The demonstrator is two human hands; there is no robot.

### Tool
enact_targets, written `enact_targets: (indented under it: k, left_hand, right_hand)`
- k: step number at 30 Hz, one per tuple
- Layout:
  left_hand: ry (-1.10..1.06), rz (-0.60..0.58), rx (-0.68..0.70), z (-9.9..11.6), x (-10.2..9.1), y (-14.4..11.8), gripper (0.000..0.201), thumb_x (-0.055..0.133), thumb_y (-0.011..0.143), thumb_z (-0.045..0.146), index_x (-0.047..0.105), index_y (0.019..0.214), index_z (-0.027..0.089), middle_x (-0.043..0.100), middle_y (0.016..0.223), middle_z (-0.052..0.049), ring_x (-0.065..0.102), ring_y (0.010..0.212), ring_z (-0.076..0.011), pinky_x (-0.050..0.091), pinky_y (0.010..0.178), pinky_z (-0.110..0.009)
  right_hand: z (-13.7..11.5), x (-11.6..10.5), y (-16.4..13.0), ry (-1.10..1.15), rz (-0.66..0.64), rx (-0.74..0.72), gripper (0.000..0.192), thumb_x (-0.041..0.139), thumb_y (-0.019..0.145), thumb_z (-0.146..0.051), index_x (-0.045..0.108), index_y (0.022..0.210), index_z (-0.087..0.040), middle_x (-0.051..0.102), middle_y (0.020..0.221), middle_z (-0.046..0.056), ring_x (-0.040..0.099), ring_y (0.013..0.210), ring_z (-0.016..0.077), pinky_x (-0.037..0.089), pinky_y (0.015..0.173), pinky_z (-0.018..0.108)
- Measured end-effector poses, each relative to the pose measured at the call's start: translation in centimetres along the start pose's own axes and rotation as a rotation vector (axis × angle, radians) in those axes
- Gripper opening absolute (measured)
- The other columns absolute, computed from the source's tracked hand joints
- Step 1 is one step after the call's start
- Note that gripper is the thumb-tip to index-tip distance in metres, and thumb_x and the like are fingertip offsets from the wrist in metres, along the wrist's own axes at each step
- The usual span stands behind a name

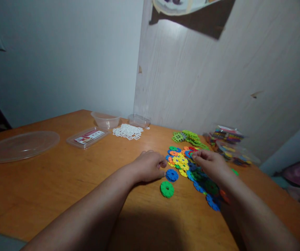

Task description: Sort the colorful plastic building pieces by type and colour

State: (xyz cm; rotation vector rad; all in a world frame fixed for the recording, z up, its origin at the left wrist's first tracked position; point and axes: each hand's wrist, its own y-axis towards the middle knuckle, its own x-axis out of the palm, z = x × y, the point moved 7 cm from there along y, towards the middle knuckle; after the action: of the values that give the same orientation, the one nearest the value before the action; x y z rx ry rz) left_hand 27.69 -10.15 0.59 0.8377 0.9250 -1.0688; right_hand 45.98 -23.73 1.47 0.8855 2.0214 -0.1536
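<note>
My left hand point(150, 166) rests on the table, its fingers curved and apart from the thumb, with nothing between them. Right beside its thumb lies a blue notched plastic disc point(172, 175), and a stack of green notched discs point(167, 189) sits a little nearer to me. My right hand point(211, 164) is over the pile of coloured discs, thumb and fingers pinched on a notched disc point(192, 155) that shows a green edge. Yellow discs point(180, 160) lie between my hands. Several blue discs point(198, 187) spread below my right wrist, partly in shadow.
Behind the pile lie light-green lattice pieces point(189, 137). Filled clear containers point(225, 136) stand at the right. White square pieces point(128, 131), a clear bowl point(106, 119), a clear tray point(139, 120), a labelled lid point(87, 137) and a large oval lid point(21, 146) are further left.
</note>
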Motion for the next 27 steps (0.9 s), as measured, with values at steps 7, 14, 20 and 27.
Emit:
enact_targets:
  k: [7,14,20,27]
  left_hand:
    - [-0.001,0.03,0.007,-0.3,0.0,0.2,0.02,0.061,0.074,0.025,0.07,0.093,0.023,0.071,0.091,-0.002,0.059,0.084,-0.0193,0.04,0.067,-0.027]
    - [-0.008,0.029,0.006,-0.3,-0.2,0.2,0.02,0.059,0.076,0.027,0.07,0.091,0.022,0.071,0.09,-0.003,0.059,0.082,-0.019,0.038,0.066,-0.027]
    - [-0.03,0.04,-0.007,-0.6,-0.2,0.3,0.022,0.06,0.075,0.027,0.071,0.093,0.022,0.071,0.088,-0.003,0.059,0.082,-0.019,0.04,0.068,-0.027]
    - [-0.045,0.036,-0.014,-0.6,-0.2,0.2,0.019,0.06,0.076,0.028,0.071,0.091,0.022,0.07,0.088,-0.003,0.059,0.08,-0.0182,0.039,0.067,-0.026]
  right_hand:
    - [2.5,-1.6,1.4,-0.386,0.095,0.035,0.047,0.054,0.085,-0.056,0.073,0.108,-0.02,0.07,0.096,0.011,0.064,0.084,0.0264,0.041,0.064,0.032]
    - [1.0,-0.4,1.1,-0.587,0.036,0.067,0.051,0.051,0.088,-0.061,0.074,0.11,-0.021,0.069,0.107,0.016,0.065,0.099,0.0308,0.044,0.075,0.036]
    - [0.6,-0.3,1.1,-0.655,0.02,0.086,0.04,0.051,0.089,-0.052,0.075,0.103,-0.023,0.071,0.103,0.014,0.067,0.095,0.0289,0.042,0.069,0.033]
    - [-0.5,-0.7,0.5,-0.701,0.055,0.093,0.035,0.044,0.092,-0.041,0.075,0.09,-0.024,0.075,0.095,0.013,0.068,0.085,0.0274,0.034,0.059,0.031]
